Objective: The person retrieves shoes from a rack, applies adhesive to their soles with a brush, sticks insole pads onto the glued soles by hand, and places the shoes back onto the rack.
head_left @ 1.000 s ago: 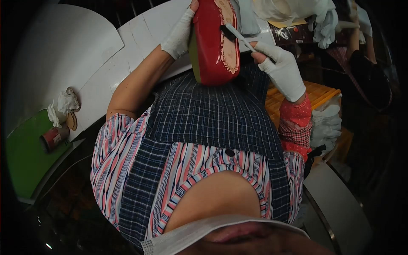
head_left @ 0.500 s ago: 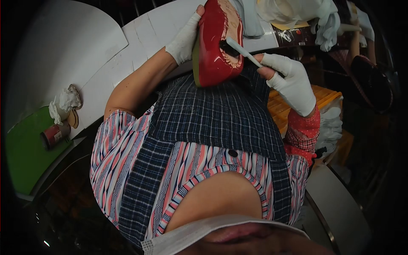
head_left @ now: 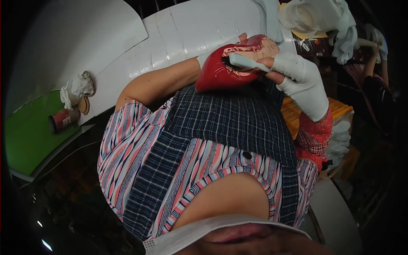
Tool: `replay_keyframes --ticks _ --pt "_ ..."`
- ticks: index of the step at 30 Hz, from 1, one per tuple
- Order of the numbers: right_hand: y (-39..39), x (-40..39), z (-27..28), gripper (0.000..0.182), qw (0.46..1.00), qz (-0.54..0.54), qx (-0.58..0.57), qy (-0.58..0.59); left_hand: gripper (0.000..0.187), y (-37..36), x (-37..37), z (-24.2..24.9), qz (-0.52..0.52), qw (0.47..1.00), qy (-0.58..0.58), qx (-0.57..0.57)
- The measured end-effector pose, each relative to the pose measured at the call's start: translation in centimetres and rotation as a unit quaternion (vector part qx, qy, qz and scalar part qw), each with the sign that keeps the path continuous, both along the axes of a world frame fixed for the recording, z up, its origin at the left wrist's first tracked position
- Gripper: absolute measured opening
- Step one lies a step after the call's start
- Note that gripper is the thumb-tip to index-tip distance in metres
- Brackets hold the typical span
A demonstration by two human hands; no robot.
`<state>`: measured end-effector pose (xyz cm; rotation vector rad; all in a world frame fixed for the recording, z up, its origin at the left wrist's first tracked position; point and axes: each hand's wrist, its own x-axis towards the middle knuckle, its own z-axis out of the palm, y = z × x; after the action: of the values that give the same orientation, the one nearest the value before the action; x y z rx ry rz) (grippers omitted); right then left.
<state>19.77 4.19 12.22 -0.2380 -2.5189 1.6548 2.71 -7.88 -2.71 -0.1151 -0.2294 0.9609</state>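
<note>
A glossy red shoe upper (head_left: 213,70), drawn over a last with its pale gathered underside facing up, is held above my lap. My left hand (head_left: 207,58), wrapped in white, grips it from behind; most of that hand is hidden by the shoe, with a fingertip showing past the far edge. In my right hand (head_left: 300,78), also white-wrapped with bare fingertips, a pale-handled brush (head_left: 245,62) is pinched between thumb and fingers. Its dark bristles rest against the gathered edge of the underside.
A white worktable (head_left: 178,32) curves ahead. At left, a dark red can (head_left: 63,120) stands by crumpled white tissue (head_left: 80,86) on a green surface (head_left: 29,136). White cloths (head_left: 316,17) lie at the upper right, an orange crate (head_left: 297,117) below. Another person's arm (head_left: 372,63) shows far right.
My left hand has turned and lowered the shoe, tilting its red end to the left. The brush has swung flatter and moved slightly right and down along the underside's edge.
</note>
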Motion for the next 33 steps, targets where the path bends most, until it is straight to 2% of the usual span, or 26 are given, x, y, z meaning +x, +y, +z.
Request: replay_keyframes --ticks 1,3,4,5,6,7,17,19,23,24,25,27,28,29,30,31,32,33 --pt "0.1 -0.1 -0.2 0.031 1.000 0.008 0.013 0.018 0.066 -0.6 0.1 0.2 0.001 1.000 0.001 -0.001" --pt "0.4 -0.3 -0.6 0.031 0.999 0.022 0.029 0.035 0.062 -2.4 0.0 1.5 -0.014 0.974 -0.086 -0.211" --pt "0.5 -0.4 -0.7 0.031 0.997 0.035 0.046 0.052 0.062 -2.7 -0.6 2.1 -0.013 0.974 -0.085 -0.211" --pt "0.6 -0.5 -0.7 0.031 0.997 0.035 0.045 0.053 0.058 -2.9 -1.1 2.8 -0.059 0.930 -0.090 -0.351" --pt "0.6 -0.7 -0.6 0.031 0.996 0.045 0.040 0.059 0.054 -3.1 -1.4 3.2 -0.103 0.864 -0.094 -0.483" --pt "0.7 -0.8 -0.5 0.030 0.996 0.055 0.035 0.065 0.054 -3.2 -1.4 3.2 -0.103 0.864 -0.094 -0.484" --pt "1.3 -0.2 -0.3 0.029 0.988 0.072 0.095 0.096 0.058 -2.4 -1.0 2.9 -0.059 0.956 0.040 -0.285" --pt "1.6 0.6 -0.6 0.028 0.995 0.047 0.087 0.032 0.059 -1.6 -0.7 2.8 -0.055 0.968 0.064 -0.237" --pt "2.5 1.5 -1.3 0.027 0.986 0.035 0.158 0.030 0.062 -0.1 -0.6 2.6 -0.034 0.984 0.110 -0.136" --pt "2.7 1.9 -1.6 0.025 0.992 -0.011 0.125 -0.031 0.062 0.2 -0.6 2.6 -0.027 0.986 0.121 -0.111" --pt "2.9 2.2 -1.7 0.024 0.990 -0.057 0.091 -0.091 0.070 2.7 -1.2 -2.2 -0.125 0.988 -0.068 0.056" --pt "3.5 2.1 -1.7 0.023 0.986 -0.098 0.088 -0.104 0.082 3.7 -3.7 -3.1 -0.093 0.993 0.074 0.023" --pt "3.8 2.0 -1.8 0.022 0.980 -0.139 0.084 -0.114 0.083 3.8 -4.6 -2.6 -0.089 0.986 0.108 -0.093" --pt "4.4 2.1 -2.2 0.022 0.980 -0.138 0.088 -0.113 0.083 4.1 -4.9 -1.0 -0.088 0.986 0.109 -0.089" --pt "5.1 2.2 -3.0 0.021 0.975 -0.173 0.098 -0.096 0.079 4.3 -5.2 0.7 -0.009 0.949 0.306 -0.075" --pt "5.8 2.1 -3.6 0.022 0.969 -0.208 0.107 -0.079 0.076 4.4 -5.3 2.2 0.073 0.868 0.487 -0.058" --pt "6.4 1.8 -4.1 0.022 0.969 -0.208 0.111 -0.077 0.070 4.5 -5.3 3.3 0.119 0.821 0.557 -0.035" --pt "7.0 1.5 -4.4 0.024 0.963 -0.235 0.113 -0.066 0.070 4.8 -5.5 3.4 0.122 0.821 0.557 -0.032"
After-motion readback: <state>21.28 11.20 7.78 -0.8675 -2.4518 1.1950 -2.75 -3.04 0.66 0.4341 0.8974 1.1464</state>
